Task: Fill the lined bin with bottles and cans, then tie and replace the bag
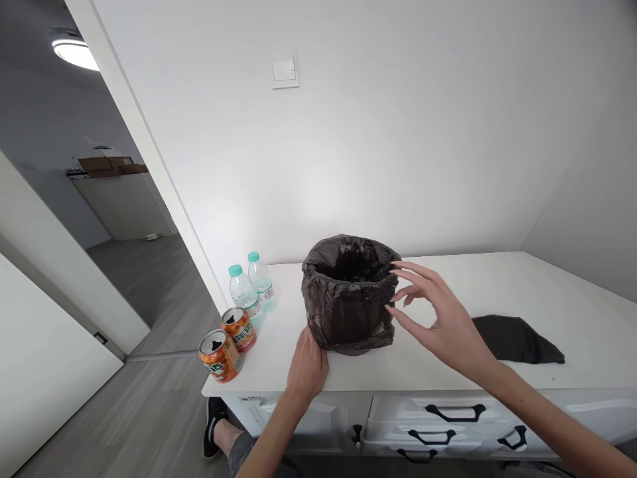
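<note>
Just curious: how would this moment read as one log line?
left hand: at base of small round bin lined with black plastic bag | right hand: open, fingers at its rim

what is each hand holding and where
Nothing is clasped. The left hand rests against the bag-lined bin at its lower left side; the right hand is open, fingertips at its right rim.

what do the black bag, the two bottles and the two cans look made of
Bag: thin black plastic film, faintly glossy, crinkled all over.
Bottles: clear plastic, see-through, with teal caps.
Cans: probably aluminium, with shiny silver tops and printed orange sides.
</note>
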`<action>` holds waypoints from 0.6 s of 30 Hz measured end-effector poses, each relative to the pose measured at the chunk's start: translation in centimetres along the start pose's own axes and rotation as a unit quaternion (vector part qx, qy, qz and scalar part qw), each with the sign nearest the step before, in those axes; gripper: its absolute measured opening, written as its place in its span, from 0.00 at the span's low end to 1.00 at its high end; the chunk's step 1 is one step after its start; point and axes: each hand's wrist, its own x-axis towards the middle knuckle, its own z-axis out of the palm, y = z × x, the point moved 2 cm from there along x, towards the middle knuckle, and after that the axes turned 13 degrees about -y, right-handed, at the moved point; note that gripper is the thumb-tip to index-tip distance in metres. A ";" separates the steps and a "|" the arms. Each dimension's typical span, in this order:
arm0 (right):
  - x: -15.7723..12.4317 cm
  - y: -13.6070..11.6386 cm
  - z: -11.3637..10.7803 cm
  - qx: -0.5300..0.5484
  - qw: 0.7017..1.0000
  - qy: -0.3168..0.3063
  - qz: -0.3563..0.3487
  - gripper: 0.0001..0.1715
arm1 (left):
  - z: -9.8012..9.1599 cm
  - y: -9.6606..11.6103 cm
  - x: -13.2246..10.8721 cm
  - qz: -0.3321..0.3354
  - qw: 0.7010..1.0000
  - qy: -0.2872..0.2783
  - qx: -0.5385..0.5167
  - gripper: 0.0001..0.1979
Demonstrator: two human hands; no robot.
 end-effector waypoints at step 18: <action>-10.2 15.7 8.4 0.248 0.922 -0.050 0.294 0.32 | 0.2 0.3 -0.7 -0.029 0.999 0.013 0.015 0.23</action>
